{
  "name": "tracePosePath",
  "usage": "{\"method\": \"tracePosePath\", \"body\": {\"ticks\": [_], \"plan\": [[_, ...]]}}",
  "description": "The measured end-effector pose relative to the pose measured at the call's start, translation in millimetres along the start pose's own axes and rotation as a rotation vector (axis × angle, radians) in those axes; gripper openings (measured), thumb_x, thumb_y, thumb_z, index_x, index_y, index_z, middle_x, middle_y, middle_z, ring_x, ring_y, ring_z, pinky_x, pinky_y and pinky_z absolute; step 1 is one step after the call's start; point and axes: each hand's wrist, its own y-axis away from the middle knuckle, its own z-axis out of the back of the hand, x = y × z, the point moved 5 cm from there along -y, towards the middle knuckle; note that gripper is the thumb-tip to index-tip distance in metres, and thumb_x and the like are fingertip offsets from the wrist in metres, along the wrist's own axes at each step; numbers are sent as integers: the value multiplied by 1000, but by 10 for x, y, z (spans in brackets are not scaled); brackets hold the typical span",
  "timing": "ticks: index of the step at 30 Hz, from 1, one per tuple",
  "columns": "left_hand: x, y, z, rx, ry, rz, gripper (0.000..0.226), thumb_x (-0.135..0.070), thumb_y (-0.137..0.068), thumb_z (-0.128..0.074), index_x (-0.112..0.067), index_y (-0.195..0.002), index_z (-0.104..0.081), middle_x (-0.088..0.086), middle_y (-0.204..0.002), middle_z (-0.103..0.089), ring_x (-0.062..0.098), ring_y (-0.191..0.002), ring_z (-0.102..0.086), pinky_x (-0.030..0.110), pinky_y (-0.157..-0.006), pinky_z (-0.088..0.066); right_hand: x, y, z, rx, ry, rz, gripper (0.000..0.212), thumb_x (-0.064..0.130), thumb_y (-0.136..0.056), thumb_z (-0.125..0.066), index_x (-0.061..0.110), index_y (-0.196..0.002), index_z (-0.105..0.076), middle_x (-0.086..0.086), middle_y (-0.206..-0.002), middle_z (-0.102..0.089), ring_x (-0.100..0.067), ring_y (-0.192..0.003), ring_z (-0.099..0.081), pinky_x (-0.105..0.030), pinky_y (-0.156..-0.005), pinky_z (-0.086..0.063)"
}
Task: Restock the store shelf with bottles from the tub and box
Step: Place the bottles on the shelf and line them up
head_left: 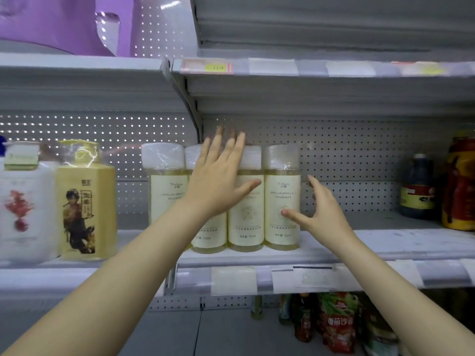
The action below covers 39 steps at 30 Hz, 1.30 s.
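Several pale yellow bottles with white caps and cream labels stand in a row on the grey shelf (385, 249). My left hand (218, 178) is flat with straight fingers over the second bottle (205, 237) and partly over the third bottle (245, 227). The leftmost bottle (164, 186) stands free beside it. My right hand (318, 211) is spread beside the rightmost bottle (281, 186), thumb tip at its label and fingers at its right side. Neither hand grips anything. The tub and box are out of view.
A yellow pump bottle (86, 201) and a white pump bottle (24, 201) stand on the neighbouring shelf to the left. A dark sauce bottle (417, 186) and an orange jug (460, 181) stand at the right. Sauce packets (336, 327) sit on the shelf below.
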Motion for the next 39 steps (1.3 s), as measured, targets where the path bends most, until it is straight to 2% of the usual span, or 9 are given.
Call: {"method": "tracePosePath", "body": {"ticks": [2,6,11,15,20,22,29,35,39], "plan": [[42,231,95,3,140,8,87,-66,-93,-34,-21,-154,9,-3,-163,10,16,-148,19,33,-116,11,184,143,51,-85,-23,66,85,49,-81,-69,29,-152,-25,7,-158,-26,-12,-143,-27,-40,-116,-29],[172,750,320,5,433,87,76,-56,-95,-41,-24,-155,-7,-12,-162,-2,5,-148,7,31,-118,-3,517,490,2,-88,-199,102,53,39,-93,-60,34,-143,-43,13,-151,-39,-4,-139,-32,-38,-117,-30],[272,1367,577,27,700,215,64,-48,-97,-46,-32,-153,-18,-20,-159,-14,-1,-146,-6,23,-115,-9,953,1021,-262,10,-403,95,41,36,-95,-56,37,-136,-51,23,-140,-49,5,-131,-43,-30,-114,-35],[253,1763,733,34,852,312,58,-44,-97,-47,-33,-150,-25,-20,-157,-21,-4,-144,-15,23,-117,-16,1203,1428,-420,49,-559,76,41,33,-96,-54,27,-137,-53,17,-138,-55,11,-124,-47,-8,-101,-40],[186,2170,917,47,973,431,49,-44,-97,-45,-46,-144,-29,-30,-151,-26,-10,-139,-20,24,-114,-20,1295,1792,-488,0,-755,8,43,46,-86,-55,32,-127,-59,17,-128,-63,2,-124,-52,-32,-111,-39],[143,2291,972,46,991,465,48,-45,-96,-44,-49,-142,-29,-32,-148,-28,-10,-137,-22,25,-114,-21,1289,1890,-511,-3,-826,-25,44,48,-82,-55,33,-123,-60,16,-124,-66,-1,-123,-54,-36,-112,-39],[-56,2671,1049,-11,1083,630,56,-58,-82,-43,-52,-137,-36,-33,-143,-35,-9,-135,-30,22,-108,-27,1166,2209,-473,63,-970,-107,51,48,-81,-53,27,-127,-59,12,-123,-67,-3,-122,-56,-34,-109,-41],[-361,3090,1016,-54,1060,789,58,-55,-81,-43,-45,-138,-42,-32,-141,-41,-10,-132,-35,18,-106,-28,776,2500,-276,134,-1052,-238,55,49,-80,-54,23,-128,-58,5,-123,-68,-7,-121,-59,-28,-104,-45],[-654,3425,989,-67,1055,891,52,-52,-82,-43,-47,-133,-44,-31,-140,-42,-30,-118,-32,0,-93,-28,485,2805,-153,219,-1034,-303,40,40,-90,-45,27,-127,-58,7,-124,-67,-5,-119,-59,-30,-106,-42]]}}
